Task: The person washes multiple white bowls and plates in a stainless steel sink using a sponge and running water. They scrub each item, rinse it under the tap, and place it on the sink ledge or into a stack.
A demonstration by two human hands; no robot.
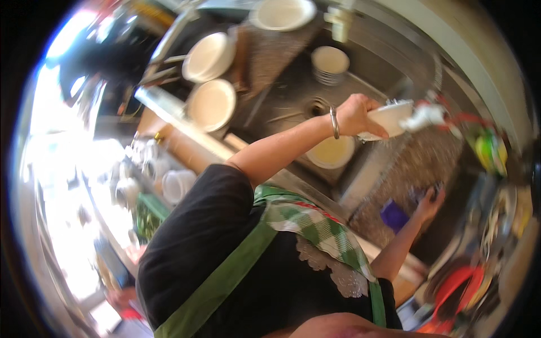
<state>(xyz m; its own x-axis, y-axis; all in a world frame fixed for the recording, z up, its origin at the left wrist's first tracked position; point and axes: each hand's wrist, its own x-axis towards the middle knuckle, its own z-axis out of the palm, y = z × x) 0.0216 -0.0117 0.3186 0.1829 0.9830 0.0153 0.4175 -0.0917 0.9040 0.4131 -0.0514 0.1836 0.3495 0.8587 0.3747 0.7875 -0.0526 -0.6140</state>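
Note:
My left hand [359, 116], with a metal bracelet at the wrist, grips a pale bowl [391, 120]. The bowl is tilted at the white tap outlet [427, 116], with water about its rim. Below it in the metal sink [283, 99] stands a bowl with yellowish liquid [331, 153]. A stack of bowls [329, 63] stands farther back, beyond the drain [319, 105]. My right hand [431, 203] is over the speckled counter on the right, at a blurred dark item [418, 193]; I cannot tell if it holds it. Nearby lies a purple cloth or sponge [394, 216].
Two pale bowls [211, 105] [209, 57] stand left of the sink, and a larger one [283, 14] at the back. A green-and-yellow bottle [490, 150] and a red-rimmed item [460, 287] are at the right. White containers [177, 186] stand on the left.

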